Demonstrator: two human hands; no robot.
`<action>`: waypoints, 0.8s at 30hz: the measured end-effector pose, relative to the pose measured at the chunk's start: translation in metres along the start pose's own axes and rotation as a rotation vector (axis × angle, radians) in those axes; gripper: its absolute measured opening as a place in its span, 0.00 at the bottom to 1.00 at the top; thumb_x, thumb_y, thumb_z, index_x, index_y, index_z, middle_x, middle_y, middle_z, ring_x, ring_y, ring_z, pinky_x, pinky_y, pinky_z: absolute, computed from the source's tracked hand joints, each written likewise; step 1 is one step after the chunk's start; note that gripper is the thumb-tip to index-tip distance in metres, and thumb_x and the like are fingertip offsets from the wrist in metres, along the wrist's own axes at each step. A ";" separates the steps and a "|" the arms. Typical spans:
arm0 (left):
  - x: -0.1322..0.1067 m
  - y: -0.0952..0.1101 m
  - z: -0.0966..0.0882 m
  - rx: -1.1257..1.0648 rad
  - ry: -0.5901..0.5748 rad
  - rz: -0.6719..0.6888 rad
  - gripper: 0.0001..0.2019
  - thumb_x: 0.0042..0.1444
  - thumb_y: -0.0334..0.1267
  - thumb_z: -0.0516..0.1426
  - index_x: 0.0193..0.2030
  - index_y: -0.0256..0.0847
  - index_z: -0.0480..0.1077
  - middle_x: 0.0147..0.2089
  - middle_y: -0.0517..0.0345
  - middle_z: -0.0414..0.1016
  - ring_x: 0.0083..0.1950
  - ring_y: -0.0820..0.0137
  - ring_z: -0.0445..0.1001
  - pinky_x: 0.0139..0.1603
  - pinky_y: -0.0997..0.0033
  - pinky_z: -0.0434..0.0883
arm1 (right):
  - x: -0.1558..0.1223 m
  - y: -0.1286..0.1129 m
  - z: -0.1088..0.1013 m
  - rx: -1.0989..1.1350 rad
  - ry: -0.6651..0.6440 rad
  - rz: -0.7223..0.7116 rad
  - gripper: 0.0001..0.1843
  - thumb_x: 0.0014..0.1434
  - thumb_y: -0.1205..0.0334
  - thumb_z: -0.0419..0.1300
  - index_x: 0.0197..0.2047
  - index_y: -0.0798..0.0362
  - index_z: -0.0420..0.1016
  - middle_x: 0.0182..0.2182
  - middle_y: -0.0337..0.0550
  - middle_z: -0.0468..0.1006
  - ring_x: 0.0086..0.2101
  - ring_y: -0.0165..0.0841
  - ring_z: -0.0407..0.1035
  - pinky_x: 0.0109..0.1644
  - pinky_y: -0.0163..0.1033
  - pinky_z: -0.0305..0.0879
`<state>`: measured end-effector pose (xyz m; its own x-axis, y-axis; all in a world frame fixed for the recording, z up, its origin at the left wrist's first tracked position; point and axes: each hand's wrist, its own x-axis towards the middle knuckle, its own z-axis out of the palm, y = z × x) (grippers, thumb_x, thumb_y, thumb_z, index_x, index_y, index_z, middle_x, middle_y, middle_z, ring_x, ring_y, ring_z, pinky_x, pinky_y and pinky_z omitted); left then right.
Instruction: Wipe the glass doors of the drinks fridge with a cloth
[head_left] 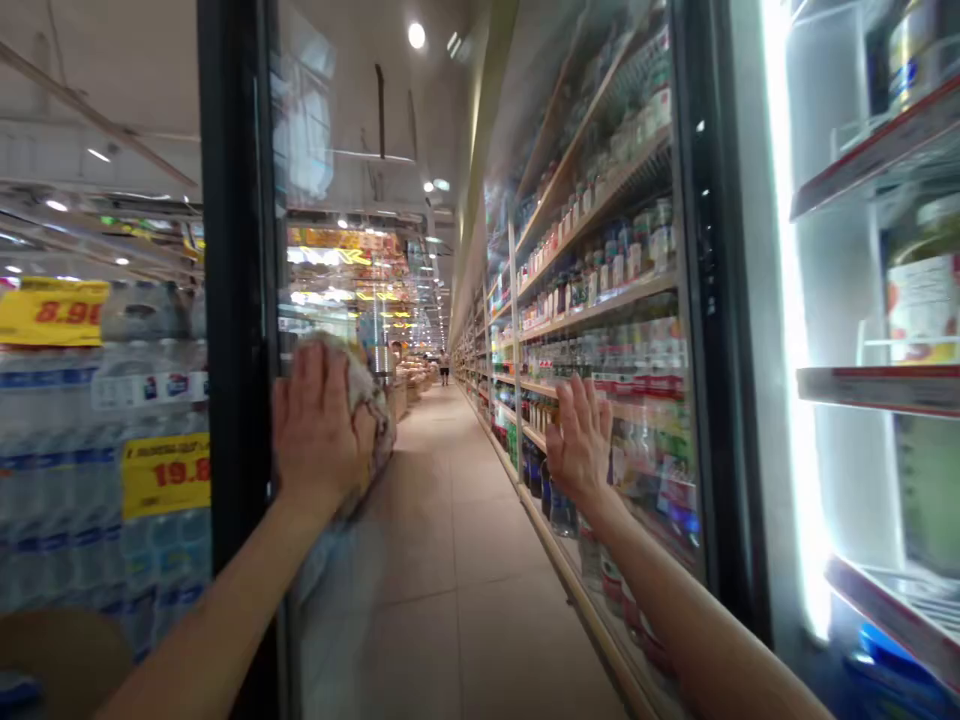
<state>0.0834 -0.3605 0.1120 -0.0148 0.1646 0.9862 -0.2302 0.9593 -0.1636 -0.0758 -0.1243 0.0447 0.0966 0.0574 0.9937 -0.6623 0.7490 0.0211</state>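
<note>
My left hand (315, 420) lies flat over a light, crumpled cloth (367, 385) on the inner side of a glass door (420, 650), near the black frame. The cloth bulges out past my fingers and thumb, and part of it is hidden under the palm; its reflection blurs its edge. Further right, my right hand (581, 440) is raised with fingers stretched out against the same pane and nothing in it. Faint smears and reflections show on the glass.
To the right is a lit cooler with bottles on shelves (877, 385). Stacked water bottles with yellow price signs (166, 475) stand at the left, beyond the black door frame (236, 300). Drink shelves (600, 290) and a tiled aisle appear in the glass, with a distant person (445, 368).
</note>
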 end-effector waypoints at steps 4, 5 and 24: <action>-0.031 0.056 0.016 -0.048 0.008 0.114 0.31 0.57 0.37 0.49 0.66 0.29 0.48 0.70 0.40 0.43 0.71 0.58 0.38 0.68 0.51 0.47 | 0.000 -0.002 -0.001 -0.033 -0.028 0.004 0.29 0.64 0.59 0.43 0.67 0.49 0.46 0.64 0.51 0.55 0.66 0.40 0.42 0.65 0.55 0.42; -0.043 0.080 0.024 -0.071 -0.067 0.247 0.30 0.58 0.39 0.49 0.66 0.30 0.49 0.70 0.42 0.45 0.71 0.60 0.39 0.68 0.55 0.47 | 0.000 0.000 -0.001 -0.033 -0.029 0.004 0.28 0.64 0.59 0.43 0.67 0.49 0.48 0.64 0.52 0.55 0.66 0.40 0.42 0.65 0.55 0.42; -0.081 0.065 0.018 -0.111 -0.264 0.791 0.28 0.57 0.40 0.49 0.65 0.38 0.53 0.70 0.54 0.48 0.72 0.68 0.34 0.70 0.63 0.39 | 0.000 0.005 0.000 -0.030 -0.032 -0.005 0.25 0.63 0.59 0.42 0.63 0.51 0.57 0.63 0.50 0.58 0.65 0.38 0.44 0.65 0.52 0.43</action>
<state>0.0524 -0.3153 0.0218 -0.3623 0.7523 0.5503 0.0408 0.6027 -0.7970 -0.0795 -0.1207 0.0446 0.0755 0.0328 0.9966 -0.6392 0.7687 0.0231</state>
